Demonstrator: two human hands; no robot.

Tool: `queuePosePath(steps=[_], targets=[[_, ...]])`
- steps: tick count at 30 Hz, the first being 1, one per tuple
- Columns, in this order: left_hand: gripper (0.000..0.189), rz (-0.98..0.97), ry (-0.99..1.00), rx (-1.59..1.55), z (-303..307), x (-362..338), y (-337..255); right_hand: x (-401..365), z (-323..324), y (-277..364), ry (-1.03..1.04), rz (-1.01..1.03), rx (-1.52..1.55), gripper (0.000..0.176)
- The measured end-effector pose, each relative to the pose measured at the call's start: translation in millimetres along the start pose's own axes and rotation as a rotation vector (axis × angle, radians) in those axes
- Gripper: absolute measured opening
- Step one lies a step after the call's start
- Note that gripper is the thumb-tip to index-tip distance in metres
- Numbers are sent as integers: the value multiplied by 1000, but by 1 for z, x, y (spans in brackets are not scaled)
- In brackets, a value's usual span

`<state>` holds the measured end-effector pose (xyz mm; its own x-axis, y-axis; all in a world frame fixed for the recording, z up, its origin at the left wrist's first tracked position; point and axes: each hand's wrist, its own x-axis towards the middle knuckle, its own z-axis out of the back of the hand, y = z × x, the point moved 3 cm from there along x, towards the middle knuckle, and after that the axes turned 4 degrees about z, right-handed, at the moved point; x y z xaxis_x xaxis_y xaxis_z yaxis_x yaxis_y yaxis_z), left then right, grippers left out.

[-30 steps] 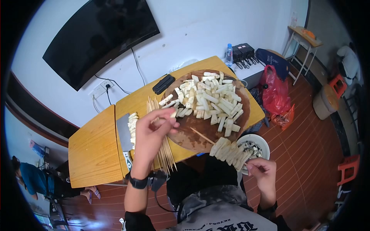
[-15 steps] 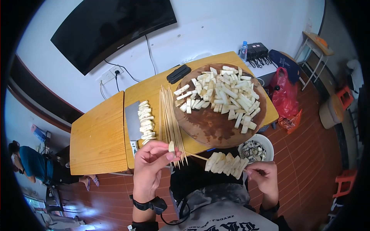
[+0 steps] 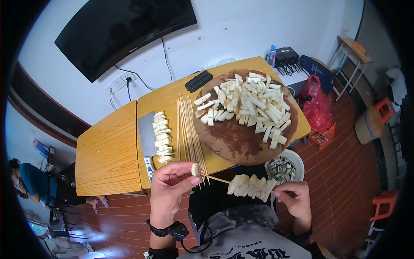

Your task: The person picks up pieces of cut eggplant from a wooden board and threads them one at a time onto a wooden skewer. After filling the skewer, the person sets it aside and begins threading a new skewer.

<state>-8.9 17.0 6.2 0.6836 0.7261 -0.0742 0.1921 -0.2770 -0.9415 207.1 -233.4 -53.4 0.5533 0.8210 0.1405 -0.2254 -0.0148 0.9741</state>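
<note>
My left hand (image 3: 174, 179) pinches one pale piece of what looks like peeled eggplant (image 3: 195, 169), held at the left tip of a wooden skewer. My right hand (image 3: 295, 196) is closed on the other end of that skewer (image 3: 215, 178), which lies nearly level. Several eggplant pieces are threaded side by side (image 3: 250, 187) against my right fingers, with bare stick left of them. Just beyond my left hand, a loaded skewer (image 3: 162, 134) rests partly over a cleaver (image 3: 147, 134). Bare bamboo skewers (image 3: 187, 125) lie between it and the round board.
A round wooden board (image 3: 233, 144) on the yellow table (image 3: 108, 155) carries a heap of cut pieces (image 3: 258, 101). A white bucket of peelings (image 3: 297, 162) stands below right. Behind the board lies a black case (image 3: 199, 81). Another person (image 3: 39, 185) is at far left.
My left hand has brought the eggplant piece onto or against the skewer tip, turning it slightly. The right hand keeps its grip; the view has shifted slightly.
</note>
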Motion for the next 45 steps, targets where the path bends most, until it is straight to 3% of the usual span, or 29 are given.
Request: queuePosePath(steps=[22,45], targets=[[26,11,-24,33,-2,-1,-2,-1,2,0,-20,11,-26,7],[25,87,118,205,4,-6,-5,-1,8,4,7,26,-88,10]])
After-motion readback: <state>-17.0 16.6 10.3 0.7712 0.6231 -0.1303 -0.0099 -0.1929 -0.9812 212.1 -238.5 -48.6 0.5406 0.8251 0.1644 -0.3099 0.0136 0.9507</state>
